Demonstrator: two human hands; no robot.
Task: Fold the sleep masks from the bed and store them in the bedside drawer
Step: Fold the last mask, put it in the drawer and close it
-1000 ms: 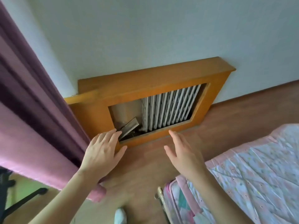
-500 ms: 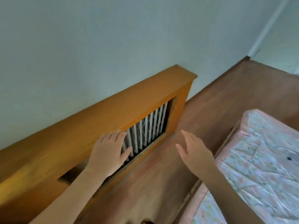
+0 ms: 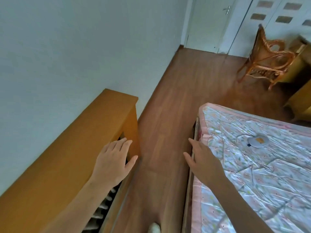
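A grey sleep mask [image 3: 258, 141] with an orange patch lies flat on the bed [image 3: 244, 165], which has a pink floral quilted cover. My right hand [image 3: 202, 158] hovers open over the bed's near left edge, well short of the mask. My left hand [image 3: 114, 160] is open, fingers spread, held in front of the wooden radiator cover. Both hands hold nothing. No bedside drawer is in view.
A wooden radiator cover [image 3: 80, 148] runs along the white wall at left. A strip of wood floor [image 3: 168, 115] separates it from the bed. A wicker chair [image 3: 267, 58] and yellow wooden furniture [image 3: 301, 101] stand at the far right, near white doors [image 3: 252, 22].
The view has swung right, away from the purple curtain and radiator grille, toward the bed and the room. The sleep mask has come into view. Both hands stay open and raised.
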